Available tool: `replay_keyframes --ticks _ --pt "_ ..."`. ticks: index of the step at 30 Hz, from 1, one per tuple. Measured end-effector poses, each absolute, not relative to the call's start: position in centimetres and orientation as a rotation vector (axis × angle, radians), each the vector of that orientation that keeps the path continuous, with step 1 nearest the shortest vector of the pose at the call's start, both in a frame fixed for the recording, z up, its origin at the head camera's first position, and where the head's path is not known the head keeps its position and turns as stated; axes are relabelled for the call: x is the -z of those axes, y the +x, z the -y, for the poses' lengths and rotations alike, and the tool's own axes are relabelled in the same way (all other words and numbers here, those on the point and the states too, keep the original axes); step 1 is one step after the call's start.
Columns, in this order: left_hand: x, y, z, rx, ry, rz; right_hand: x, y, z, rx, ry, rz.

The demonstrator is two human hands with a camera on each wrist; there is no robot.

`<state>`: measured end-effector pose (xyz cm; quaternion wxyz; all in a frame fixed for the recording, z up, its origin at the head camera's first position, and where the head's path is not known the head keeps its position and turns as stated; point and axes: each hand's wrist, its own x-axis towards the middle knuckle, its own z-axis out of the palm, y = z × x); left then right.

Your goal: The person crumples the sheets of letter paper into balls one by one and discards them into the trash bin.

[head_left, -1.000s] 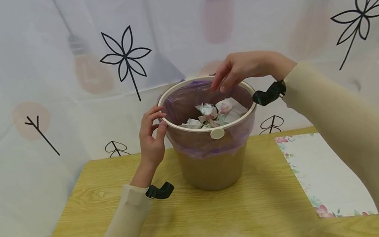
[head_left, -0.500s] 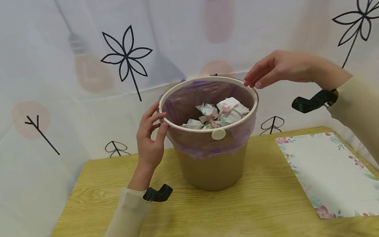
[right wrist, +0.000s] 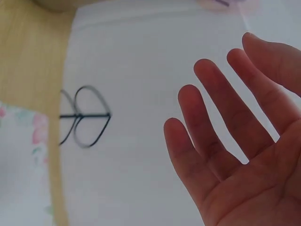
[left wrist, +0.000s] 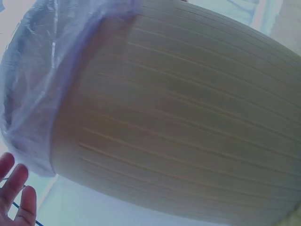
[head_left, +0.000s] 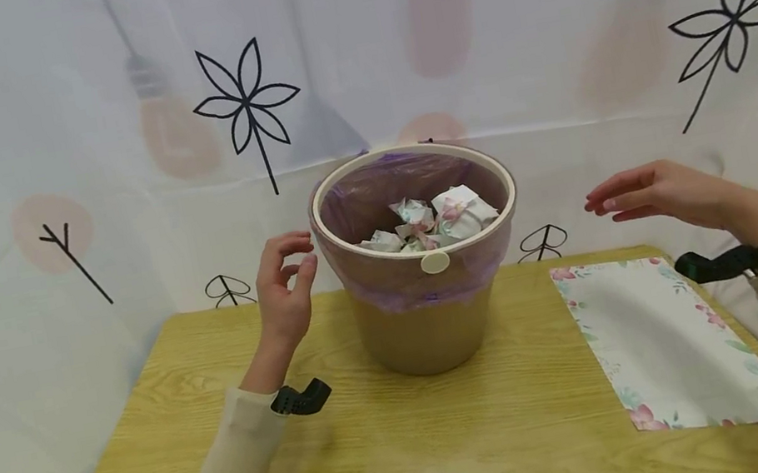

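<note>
A brown trash can with a cream rim stands upright on the table, lined with a translucent purple bag. Several crumpled pieces of floral paper lie inside it. Just left of the rim is my left hand, its fingers loosely bent and a small gap between them and the can. In the left wrist view the can's ribbed side fills most of the picture. My right hand hovers well to the right of the can, holding nothing; its fingers spread apart in the right wrist view.
A flat sheet of floral-bordered paper lies on the right side of the wooden table, below my right hand. Behind the table hangs a white cloth printed with flowers and lamps.
My right hand has moved from over the can's opening out to the right and down. The left hand has let go of the rim and drawn slightly left.
</note>
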<state>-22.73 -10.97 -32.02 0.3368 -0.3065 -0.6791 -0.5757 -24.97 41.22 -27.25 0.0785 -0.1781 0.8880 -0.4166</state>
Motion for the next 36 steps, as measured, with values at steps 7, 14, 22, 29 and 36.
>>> replay_keyframes --ticks 7,14,22,29,36 --pt "34.5 -22.6 11.9 1.616 -0.857 1.978 32.4 -23.0 -46.5 1.228 -0.336 -2.751" --pt "38.6 -23.6 12.0 1.651 -1.055 2.274 37.1 -21.2 -48.7 1.157 -0.231 -2.770" --pt "42.2 -23.0 9.5 1.715 -1.303 2.486 41.3 -20.0 -49.2 0.911 -0.154 -2.857" --pt "44.6 -21.3 5.8 1.608 -1.552 2.635 44.2 -19.6 -49.1 0.736 -0.063 -2.912" --pt "45.9 -20.4 3.5 1.635 -1.595 2.661 45.8 -20.2 -48.4 0.625 -0.047 -2.933"
